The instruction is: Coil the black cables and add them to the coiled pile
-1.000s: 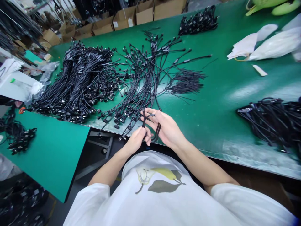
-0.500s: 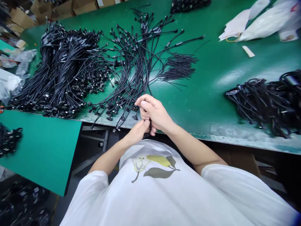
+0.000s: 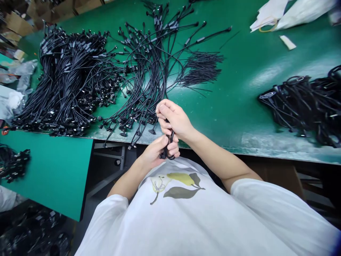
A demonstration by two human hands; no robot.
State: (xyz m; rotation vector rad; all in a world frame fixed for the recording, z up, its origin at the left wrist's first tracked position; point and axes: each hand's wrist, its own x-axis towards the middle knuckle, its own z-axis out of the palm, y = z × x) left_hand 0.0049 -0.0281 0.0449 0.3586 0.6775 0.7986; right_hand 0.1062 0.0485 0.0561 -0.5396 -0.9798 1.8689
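Over the near edge of the green-topped bench [image 3: 234, 106], the two hands have drawn together around one black cable [image 3: 168, 140]. The right hand [image 3: 172, 119] has closed into a narrow grip high on the cable, its fingers curled round it. The left hand [image 3: 152, 153] pinches lower down, close to a small loop that hangs just above the white shirt [image 3: 181, 206]. Both hands hold this same cable, now bunched between them and largely hidden by the fingers, so its ends cannot be made out.

Just beyond the hands, loose cables [image 3: 149, 60] fan across the bench, their connectors lying near the right hand. Further left sits a dense cable pile [image 3: 69, 81], and further right a tangled heap [image 3: 301, 106]. A tuft of thin wires [image 3: 202, 69] lies between them. White plastic bags [image 3: 303, 9] occupy the far corner. A teal side table [image 3: 50, 170] carries more cables [image 3: 13, 163], and cardboard boxes [image 3: 18, 21] stand beyond the bench.
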